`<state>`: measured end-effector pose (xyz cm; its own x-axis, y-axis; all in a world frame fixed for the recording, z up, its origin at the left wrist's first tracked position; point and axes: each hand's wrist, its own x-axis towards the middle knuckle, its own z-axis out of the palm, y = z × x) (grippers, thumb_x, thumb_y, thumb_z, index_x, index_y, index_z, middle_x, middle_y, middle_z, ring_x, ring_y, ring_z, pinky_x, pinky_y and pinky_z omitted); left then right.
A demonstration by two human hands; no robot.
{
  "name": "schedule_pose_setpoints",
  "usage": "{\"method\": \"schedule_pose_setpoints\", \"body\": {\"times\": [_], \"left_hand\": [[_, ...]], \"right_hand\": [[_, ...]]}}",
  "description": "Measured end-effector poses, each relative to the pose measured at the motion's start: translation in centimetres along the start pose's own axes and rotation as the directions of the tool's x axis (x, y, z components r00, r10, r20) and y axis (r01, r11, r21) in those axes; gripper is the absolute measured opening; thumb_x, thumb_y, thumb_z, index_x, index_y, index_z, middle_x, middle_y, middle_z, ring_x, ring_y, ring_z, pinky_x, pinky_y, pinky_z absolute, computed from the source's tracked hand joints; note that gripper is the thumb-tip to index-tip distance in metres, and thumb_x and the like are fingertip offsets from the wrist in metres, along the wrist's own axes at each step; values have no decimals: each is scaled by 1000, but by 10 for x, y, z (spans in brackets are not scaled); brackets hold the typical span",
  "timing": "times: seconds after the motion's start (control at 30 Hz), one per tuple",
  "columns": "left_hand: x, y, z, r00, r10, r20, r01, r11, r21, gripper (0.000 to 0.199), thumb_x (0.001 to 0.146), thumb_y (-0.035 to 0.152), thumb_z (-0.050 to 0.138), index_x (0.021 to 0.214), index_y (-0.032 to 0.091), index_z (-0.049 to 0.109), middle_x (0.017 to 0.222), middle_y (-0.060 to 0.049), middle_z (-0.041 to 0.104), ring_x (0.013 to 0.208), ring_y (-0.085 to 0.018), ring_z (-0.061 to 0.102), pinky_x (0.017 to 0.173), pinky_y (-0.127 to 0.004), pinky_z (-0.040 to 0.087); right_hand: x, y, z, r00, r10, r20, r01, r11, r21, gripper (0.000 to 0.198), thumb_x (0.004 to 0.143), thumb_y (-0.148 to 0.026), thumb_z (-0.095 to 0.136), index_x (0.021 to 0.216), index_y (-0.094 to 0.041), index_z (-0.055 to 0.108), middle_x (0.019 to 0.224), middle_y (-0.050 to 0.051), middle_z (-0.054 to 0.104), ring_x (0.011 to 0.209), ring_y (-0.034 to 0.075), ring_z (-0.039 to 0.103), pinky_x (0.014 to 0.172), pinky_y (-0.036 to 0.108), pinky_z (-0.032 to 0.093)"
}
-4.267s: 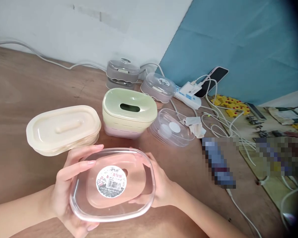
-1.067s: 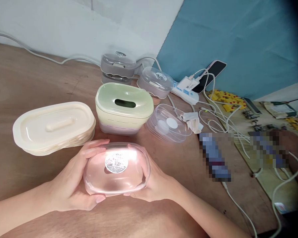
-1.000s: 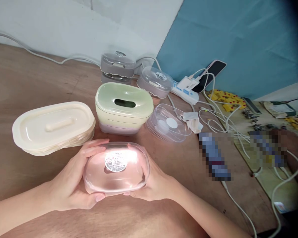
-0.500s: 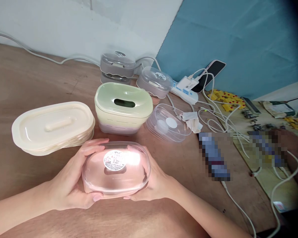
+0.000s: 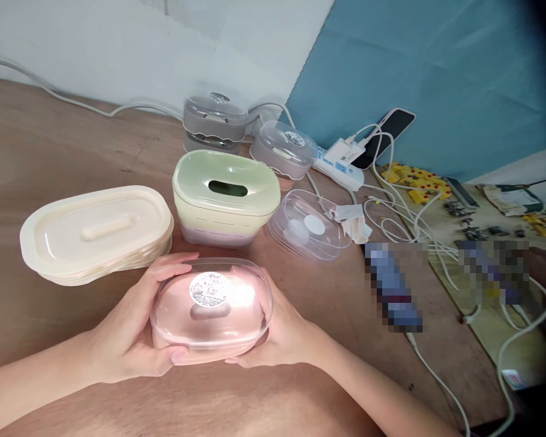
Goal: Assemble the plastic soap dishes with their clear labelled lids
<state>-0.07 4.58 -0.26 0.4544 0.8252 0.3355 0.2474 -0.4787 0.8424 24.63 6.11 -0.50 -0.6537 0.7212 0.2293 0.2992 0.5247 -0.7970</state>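
Note:
A pink oval box with a clear domed lid is held between both hands near the table's front. A round printed sticker lies on the lid's top. My left hand wraps its left end, thumb at the front and fingers along the back. My right hand grips the opposite end, with some fingers seen through the clear plastic. Just behind stand nested oval tubs, green on top. A stack of cream oval trays lies to the left.
Clear lids lie right of the tubs. Lidded grey boxes stand by the wall. A power strip, a phone and tangled white cables occupy the right. A blurred-out device rests on the table, and a dark, indistinct hand shows at far right.
Both hands still hold the pink box, whose front has tipped very slightly, showing a little more of its side below the lid. Everything else looks the same.

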Motion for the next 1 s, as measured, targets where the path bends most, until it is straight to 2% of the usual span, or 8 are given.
{"method": "schedule_pose_setpoints", "body": {"times": [0.17,0.3,0.47,0.63,0.7,0.83,0.93,1.0], "left_hand": [[-2,-1,-2,998,-58,21,56,994,91,64,83,55,54,133,23,29,136,-15,39,128,-35,38,97,-50,41],[-4,-1,-1,998,-62,26,56,981,186,67,80,50,58,134,23,28,135,-15,40,127,-36,38,99,-52,38],[-3,0,-1,997,-71,31,67,991,117,67,79,43,60,134,23,28,138,-15,36,129,-35,35,99,-50,39],[-2,5,0,995,-104,-7,104,990,94,69,74,30,67,132,29,31,145,-11,33,133,-34,33,107,-54,33],[-1,6,0,993,-116,-25,118,986,120,68,73,29,68,131,30,32,146,-9,33,134,-34,33,108,-54,32],[1,5,0,983,-176,-48,181,974,138,61,75,32,68,128,28,37,145,-9,36,133,-34,36,107,-54,35],[3,3,-1,980,-199,-15,199,972,122,63,74,33,70,128,28,38,144,-9,37,132,-34,37,106,-53,37],[3,3,-2,982,-190,-5,189,973,131,63,75,32,69,129,27,38,145,-10,36,131,-34,38,105,-53,37]], "right_hand": [[1,-3,-2,999,35,33,-34,999,-39,101,57,-41,81,137,-24,22,133,12,39,124,30,41,102,45,37],[1,-3,-1,998,49,35,-47,997,-58,103,57,-42,81,138,-25,20,136,13,38,126,31,40,103,46,36],[0,-3,-1,998,62,17,-60,994,-94,104,57,-44,80,139,-26,18,136,13,39,125,33,40,102,50,36],[1,0,-4,994,104,-25,-107,975,-197,104,62,-47,78,143,-25,16,139,15,39,126,35,40,102,54,36],[0,3,-3,990,126,-61,-134,977,-165,109,61,-47,79,144,-26,12,142,15,36,129,35,38,104,55,34],[-5,8,-2,975,194,-106,-195,981,0,123,60,-41,84,147,-26,-1,145,15,33,132,32,37,106,52,35],[-6,8,-5,986,150,-73,-148,988,41,123,58,-46,84,147,-27,2,148,15,27,136,32,32,109,51,32],[-5,7,-8,991,117,-63,-114,992,54,114,63,-49,80,147,-26,7,150,14,23,138,31,27,112,51,28]]}}
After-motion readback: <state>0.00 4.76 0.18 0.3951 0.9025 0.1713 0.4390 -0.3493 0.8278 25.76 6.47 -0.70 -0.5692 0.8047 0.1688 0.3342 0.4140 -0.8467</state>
